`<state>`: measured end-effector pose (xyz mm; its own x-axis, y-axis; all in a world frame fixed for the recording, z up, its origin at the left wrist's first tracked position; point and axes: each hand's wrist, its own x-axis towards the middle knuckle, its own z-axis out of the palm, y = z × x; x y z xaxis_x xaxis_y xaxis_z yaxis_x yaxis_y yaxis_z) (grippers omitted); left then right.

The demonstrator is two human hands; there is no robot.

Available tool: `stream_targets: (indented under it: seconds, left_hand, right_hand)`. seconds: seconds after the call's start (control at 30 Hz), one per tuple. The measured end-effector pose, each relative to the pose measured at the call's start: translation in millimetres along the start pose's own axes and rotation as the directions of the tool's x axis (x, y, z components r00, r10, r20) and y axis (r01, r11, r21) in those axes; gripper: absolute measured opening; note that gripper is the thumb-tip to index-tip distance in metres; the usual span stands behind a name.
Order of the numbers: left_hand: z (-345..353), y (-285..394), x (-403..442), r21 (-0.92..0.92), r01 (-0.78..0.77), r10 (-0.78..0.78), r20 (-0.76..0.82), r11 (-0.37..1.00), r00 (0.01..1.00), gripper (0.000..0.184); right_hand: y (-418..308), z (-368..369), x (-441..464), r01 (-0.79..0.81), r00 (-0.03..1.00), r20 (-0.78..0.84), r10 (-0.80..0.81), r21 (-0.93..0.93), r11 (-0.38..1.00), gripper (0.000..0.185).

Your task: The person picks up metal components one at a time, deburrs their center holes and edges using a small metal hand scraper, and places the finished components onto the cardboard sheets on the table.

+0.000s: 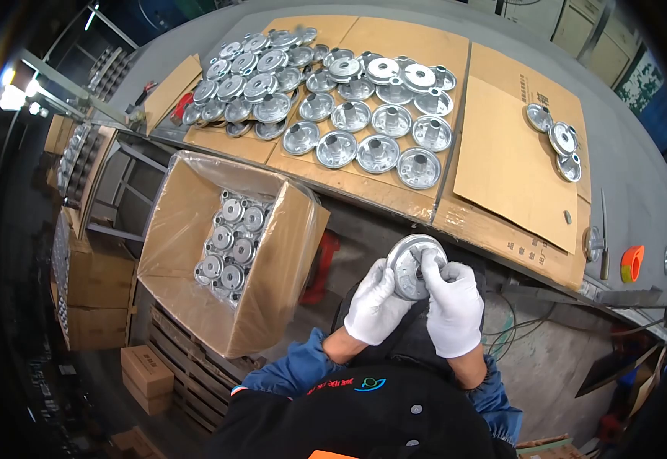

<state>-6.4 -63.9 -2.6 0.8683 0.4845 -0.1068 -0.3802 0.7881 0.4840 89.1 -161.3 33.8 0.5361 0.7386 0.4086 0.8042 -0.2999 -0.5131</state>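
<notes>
A round, silvery metal casting [407,269] is held in front of my body, tilted so its recessed side faces me. My left hand [374,304], in a white glove, is closed on the casting's left rim. The gloved right hand [453,302] has its thumb and fingers bent together over the casting's middle and right side, at the hub. Whether a smaller item sits between those fingertips is hidden.
Many similar castings [377,153] lie in rows and stacks on cardboard on the grey table. Three more rest on a cardboard sheet [502,161] at right. An orange tape roll [632,263] lies nearby. Left of me, a plastic-lined carton [272,252] holds several castings.
</notes>
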Motion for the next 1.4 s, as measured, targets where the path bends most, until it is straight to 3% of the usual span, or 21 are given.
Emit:
stream_targets:
  seconds: [0.1, 0.3, 0.4, 0.73, 0.83, 0.93, 1.07, 1.17, 1.4]
  left_hand:
    - [0, -3, -2, 0.023, 0.007, -0.007, -0.017, 1.000, 1.000, 0.050]
    - [-3, -4, -5, 0.046, -0.012, 0.014, -0.039, 0.999, 0.999, 0.049]
    - [0, -3, -7, 0.039, -0.028, 0.029, -0.031, 0.999, 0.999, 0.048]
    - [-7, -5, -8, 0.044, -0.027, 0.030, -0.060, 0.999, 0.998, 0.047]
    - [-4, -3, -7, 0.052, -0.046, 0.047, -0.022, 0.998, 0.999, 0.047]
    - [-7, -3, -8, 0.056, -0.038, 0.040, -0.034, 0.998, 0.999, 0.046]
    - [-7, -2, -9, 0.041, -0.012, 0.014, -0.054, 0.999, 0.998, 0.044]
    - [-7, -3, -9, 0.048, -0.026, 0.029, -0.057, 0.998, 0.998, 0.042]
    - [-13, -1, -9, 0.025, -0.006, 0.007, -0.043, 1.000, 0.999, 0.041]
  right_hand:
    - [-5, 0, 1, 0.030, 1.000, 0.008, -0.029, -0.095, 0.995, 0.061]
    - [-7, -1, -2, 0.118, 0.991, 0.064, -0.115, -0.050, 0.992, 0.061]
    - [-7, 1, 1, 0.092, 0.996, 0.001, -0.092, -0.034, 0.995, 0.060]
    - [-8, 1, 2, 0.113, 0.990, 0.085, -0.112, -0.008, 0.994, 0.058]
    - [-9, 3, 5, 0.046, 0.999, 0.024, -0.045, -0.038, 0.998, 0.058]
    - [-11, 1, 4, 0.088, 0.991, 0.099, -0.086, -0.013, 0.996, 0.058]
    - [-8, 4, 2, 0.114, 0.990, 0.082, -0.114, 0.009, 0.993, 0.058]
    - [-10, 7, 3, 0.037, 0.999, 0.023, -0.037, 0.000, 0.999, 0.059]
    - [-7, 5, 2, 0.100, 0.989, 0.110, -0.102, 0.025, 0.995, 0.059]
